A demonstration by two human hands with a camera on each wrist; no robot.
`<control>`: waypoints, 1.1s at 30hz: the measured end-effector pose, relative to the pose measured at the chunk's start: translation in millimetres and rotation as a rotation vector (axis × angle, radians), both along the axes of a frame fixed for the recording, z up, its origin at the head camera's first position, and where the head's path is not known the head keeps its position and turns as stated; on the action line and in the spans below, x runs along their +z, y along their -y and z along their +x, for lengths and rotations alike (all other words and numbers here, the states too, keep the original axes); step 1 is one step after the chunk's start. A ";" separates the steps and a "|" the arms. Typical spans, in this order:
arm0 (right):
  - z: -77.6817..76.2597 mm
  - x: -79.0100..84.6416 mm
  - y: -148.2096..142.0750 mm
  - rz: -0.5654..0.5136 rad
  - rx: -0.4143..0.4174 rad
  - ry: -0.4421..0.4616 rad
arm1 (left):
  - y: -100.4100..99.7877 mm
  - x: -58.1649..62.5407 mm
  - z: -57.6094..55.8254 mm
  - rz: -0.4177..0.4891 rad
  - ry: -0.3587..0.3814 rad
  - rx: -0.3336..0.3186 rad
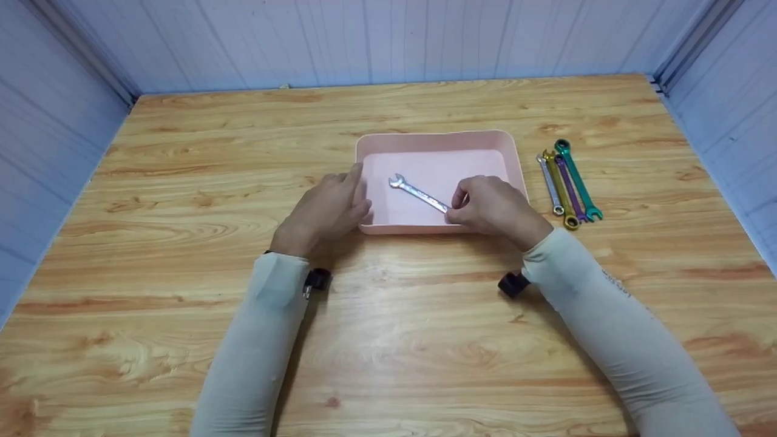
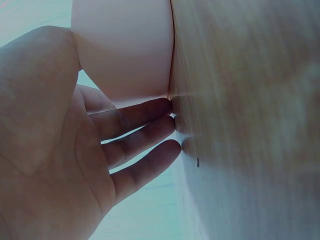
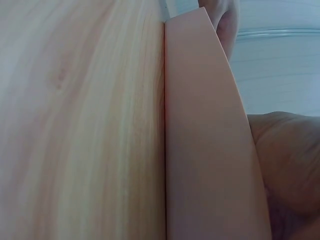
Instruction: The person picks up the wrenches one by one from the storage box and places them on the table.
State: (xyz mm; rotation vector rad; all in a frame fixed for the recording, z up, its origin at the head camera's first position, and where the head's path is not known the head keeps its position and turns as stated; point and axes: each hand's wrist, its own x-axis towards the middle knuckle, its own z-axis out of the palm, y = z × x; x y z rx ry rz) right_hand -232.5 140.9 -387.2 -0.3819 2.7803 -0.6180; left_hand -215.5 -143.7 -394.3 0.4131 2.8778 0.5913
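A pink rectangular tray [image 1: 434, 229] rests on the wooden table. My left hand [image 1: 322, 209] holds the tray's left wall, with the thumb over the rim and the fingers outside. In the left wrist view, the fingertips of this left hand [image 2: 95, 130] reach down to the tabletop beside the tray wall [image 2: 125, 50]. Inside the tray, a silver wrench [image 1: 419, 194] slants with its open end toward the far left. My right hand [image 1: 488, 203] pinches its near end between thumb and fingers. The right wrist view shows mostly the tray's outer wall [image 3: 210, 140], which hides those fingertips.
Right of the tray, several wrenches lie side by side on the table: a silver wrench [image 1: 550, 185], a gold wrench [image 1: 563, 191], a purple wrench [image 1: 570, 188] and a green wrench [image 1: 578, 180]. Pale panel walls [image 1: 400, 42] enclose the table at the back and sides.
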 end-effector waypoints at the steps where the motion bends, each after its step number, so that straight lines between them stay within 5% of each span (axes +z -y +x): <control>1: 0.0 0.1 -0.3 0.000 0.005 -0.012 | 0.2 0.1 -0.3 -0.002 -0.002 -0.002; 33: -2.0 0.5 -3.6 0.083 0.023 -0.030 | 0.7 -0.7 0.8 0.005 -0.030 -0.011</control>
